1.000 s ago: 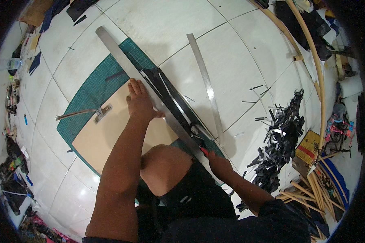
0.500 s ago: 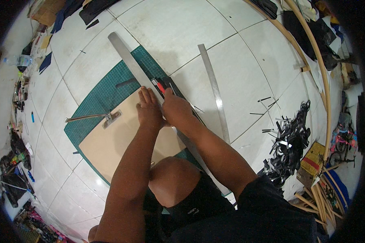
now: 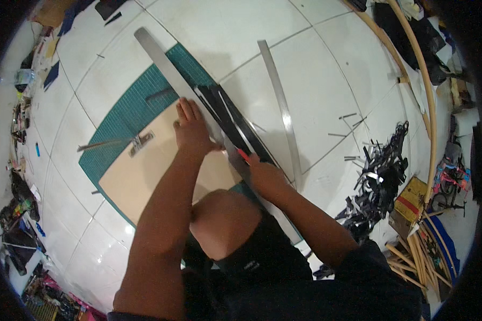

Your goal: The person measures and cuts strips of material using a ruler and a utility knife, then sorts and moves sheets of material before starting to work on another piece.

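My left hand lies with its fingers stretched and thumb out, pressing on a long metal ruler that runs slantwise over the mat. In my closed right hand is a red cutter knife, low along the ruler's right side. Black sheet material lies beside the ruler there, with a narrow slit or strip edge in it. Left of the ruler a tan clipboard with a metal clip rests on a green cutting mat. The knife's tip is too blurred to make out.
A second metal ruler lies on the tiled floor to the right. Beyond it is a heap of black strips. Cane poles and a bundle of sticks line the right side. My bent knee stands close below my hands.
My right hand has drawn the red cutter knife down toward me along the ruler, uncovering the black sheet. My left hand stays on the ruler. The whole view has shifted slightly.
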Tool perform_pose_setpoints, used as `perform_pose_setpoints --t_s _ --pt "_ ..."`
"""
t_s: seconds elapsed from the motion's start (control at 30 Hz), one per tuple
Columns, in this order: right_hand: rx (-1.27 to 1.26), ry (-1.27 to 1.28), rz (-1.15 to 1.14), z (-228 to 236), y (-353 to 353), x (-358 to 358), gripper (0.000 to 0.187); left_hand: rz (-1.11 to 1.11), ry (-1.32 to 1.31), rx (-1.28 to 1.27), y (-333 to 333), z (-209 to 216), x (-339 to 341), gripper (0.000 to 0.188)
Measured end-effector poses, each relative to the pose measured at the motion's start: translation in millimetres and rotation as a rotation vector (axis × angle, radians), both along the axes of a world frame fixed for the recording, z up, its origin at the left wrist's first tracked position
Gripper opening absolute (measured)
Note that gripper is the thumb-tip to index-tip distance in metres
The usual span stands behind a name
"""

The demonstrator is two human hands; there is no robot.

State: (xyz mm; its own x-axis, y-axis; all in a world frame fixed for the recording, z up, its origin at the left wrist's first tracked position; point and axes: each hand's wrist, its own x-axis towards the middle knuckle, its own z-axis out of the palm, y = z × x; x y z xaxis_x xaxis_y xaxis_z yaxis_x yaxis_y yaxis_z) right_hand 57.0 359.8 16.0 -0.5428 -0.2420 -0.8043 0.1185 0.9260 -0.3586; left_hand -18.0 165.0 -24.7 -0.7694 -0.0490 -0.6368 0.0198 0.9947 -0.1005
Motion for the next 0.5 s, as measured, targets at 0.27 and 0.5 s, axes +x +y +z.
perform_pose_setpoints --t_s 0.27,0.5 --pt "0.056 0.016 -0.082 2.5 107.2 143.0 0.021 0.031 -0.020 0.033 7.1 7.6 -5.6 0.154" --pt "-0.035 0.085 -0.214 16.5 42.2 47.7 0.025 0.016 -0.023 -0.009 2.5 5.5 -2.7 0.155"
